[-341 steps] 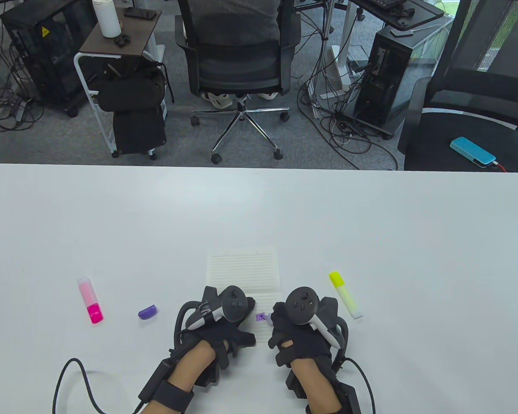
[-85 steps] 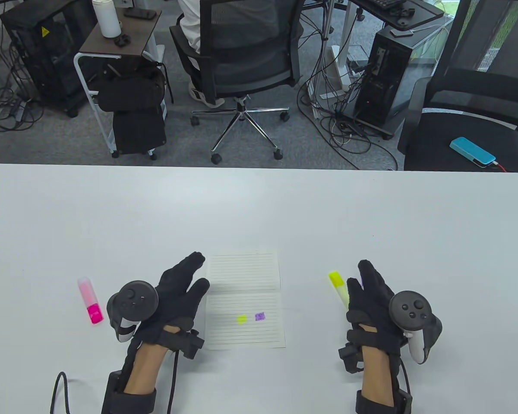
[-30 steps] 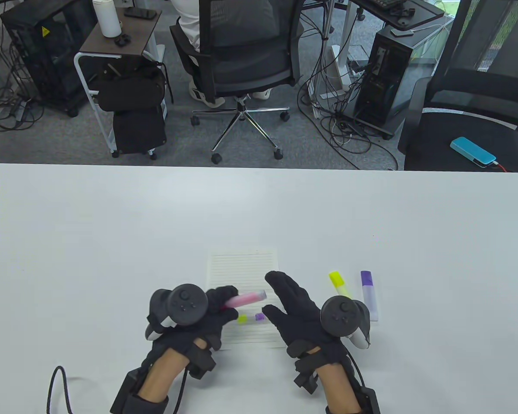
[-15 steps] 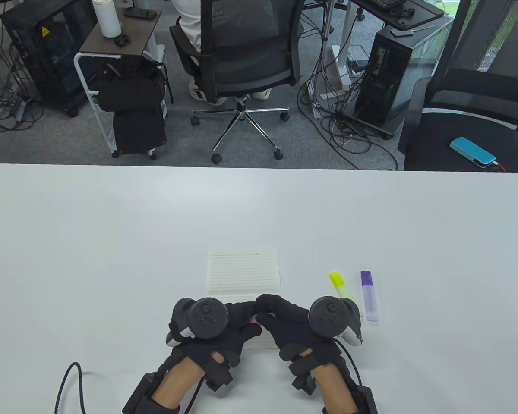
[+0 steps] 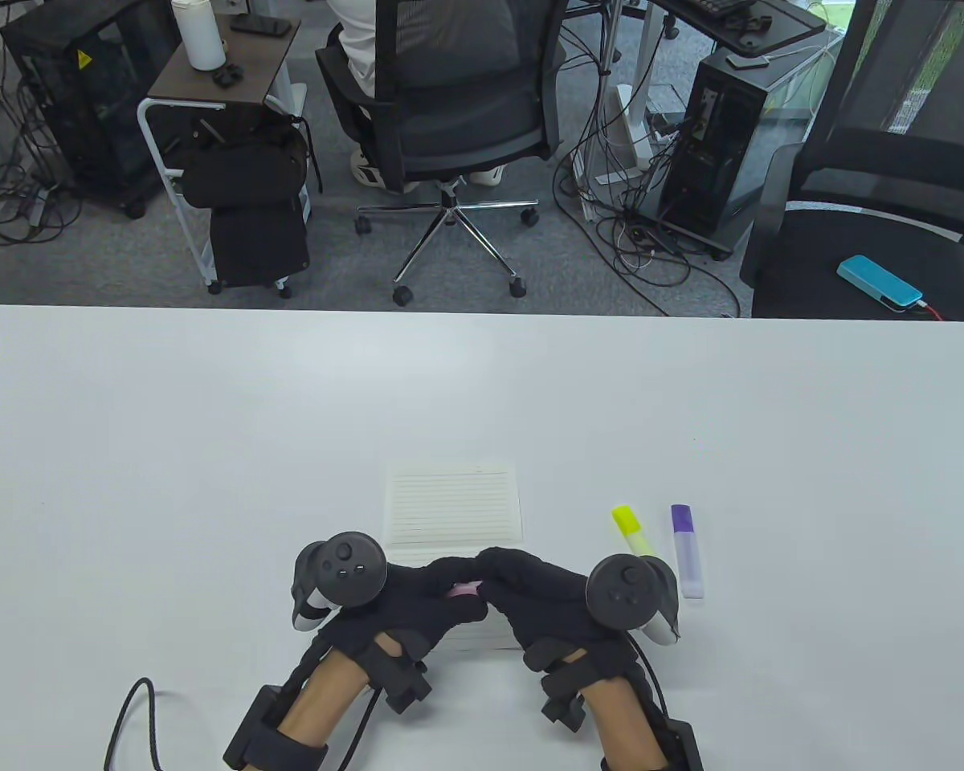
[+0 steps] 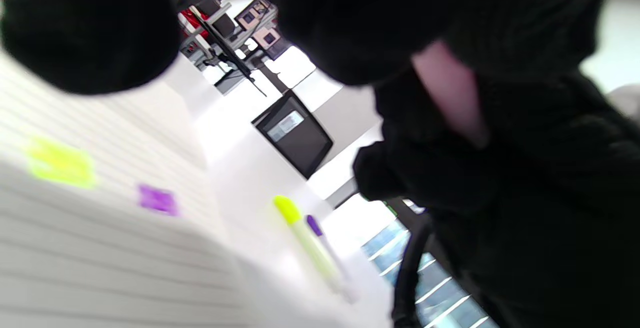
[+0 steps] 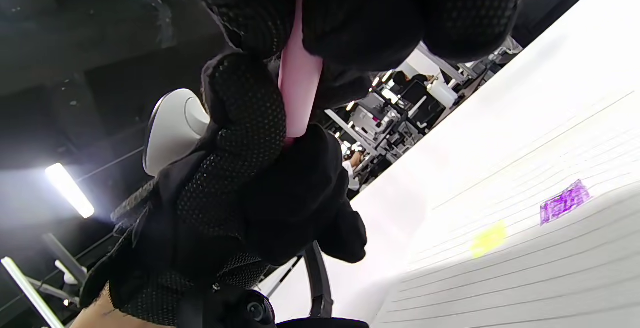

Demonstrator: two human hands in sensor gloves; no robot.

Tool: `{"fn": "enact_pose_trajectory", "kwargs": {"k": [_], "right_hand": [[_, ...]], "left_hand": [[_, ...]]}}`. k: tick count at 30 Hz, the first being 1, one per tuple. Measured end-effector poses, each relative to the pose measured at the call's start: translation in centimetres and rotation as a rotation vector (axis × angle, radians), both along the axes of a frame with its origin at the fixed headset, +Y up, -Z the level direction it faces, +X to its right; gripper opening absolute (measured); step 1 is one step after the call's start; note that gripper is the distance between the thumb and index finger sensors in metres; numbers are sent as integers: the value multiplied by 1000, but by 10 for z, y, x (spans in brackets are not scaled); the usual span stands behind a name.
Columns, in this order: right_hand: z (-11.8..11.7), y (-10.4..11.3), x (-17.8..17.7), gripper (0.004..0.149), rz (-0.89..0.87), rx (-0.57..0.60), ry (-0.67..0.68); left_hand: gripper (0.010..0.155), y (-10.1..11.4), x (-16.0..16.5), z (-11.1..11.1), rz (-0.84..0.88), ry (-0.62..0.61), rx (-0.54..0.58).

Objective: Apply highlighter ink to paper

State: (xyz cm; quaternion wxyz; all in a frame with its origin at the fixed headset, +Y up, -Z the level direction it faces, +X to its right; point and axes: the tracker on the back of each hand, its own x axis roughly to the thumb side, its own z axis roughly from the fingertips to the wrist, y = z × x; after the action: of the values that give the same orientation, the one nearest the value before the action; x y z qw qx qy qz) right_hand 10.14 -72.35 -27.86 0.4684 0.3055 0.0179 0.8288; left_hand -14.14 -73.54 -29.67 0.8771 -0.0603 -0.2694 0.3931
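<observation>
Both gloved hands meet above the near half of the lined paper (image 5: 454,502), each curled round a pink highlighter (image 5: 464,590). My left hand (image 5: 442,582) grips its left end and my right hand (image 5: 498,578) grips the pale barrel, so only a short pink stretch shows between them. The left wrist view shows the pink highlighter (image 6: 452,92) between dark fingers; the right wrist view shows the pink barrel (image 7: 300,92) too. Under the hands the paper bears a yellow mark (image 7: 487,238) and a purple mark (image 7: 565,200). Whether the cap is on is hidden.
A capped yellow highlighter (image 5: 633,532) and a capped purple highlighter (image 5: 687,550) lie side by side just right of my right hand. The white table (image 5: 209,442) ends at a far edge, with office chairs and computer towers beyond.
The right hand has come in from open and closed on the pink highlighter that the left hand carried over the paper. In the last half second the left wrist shifted slightly left.
</observation>
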Motion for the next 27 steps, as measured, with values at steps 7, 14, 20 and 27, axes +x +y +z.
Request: {"fn": "enact_pose_trajectory", "kwargs": {"k": [7,14,20,27], "right_hand": [[-5,-3,23,41,101,-13,-184],[-6,-10,17,46,278,-55,-219],[-7,-13,10,45,319,-57,-233],[-8,-15,11,44,340,-71,-282]], "left_hand": [[70,-3,-71,-12,-448,454,-101],[56,-27,-115,-27,-644,698,-335],[59,-34,-116,-30,-655,705,-339],[66,-39,-112,-32,-687,676,-347]]}}
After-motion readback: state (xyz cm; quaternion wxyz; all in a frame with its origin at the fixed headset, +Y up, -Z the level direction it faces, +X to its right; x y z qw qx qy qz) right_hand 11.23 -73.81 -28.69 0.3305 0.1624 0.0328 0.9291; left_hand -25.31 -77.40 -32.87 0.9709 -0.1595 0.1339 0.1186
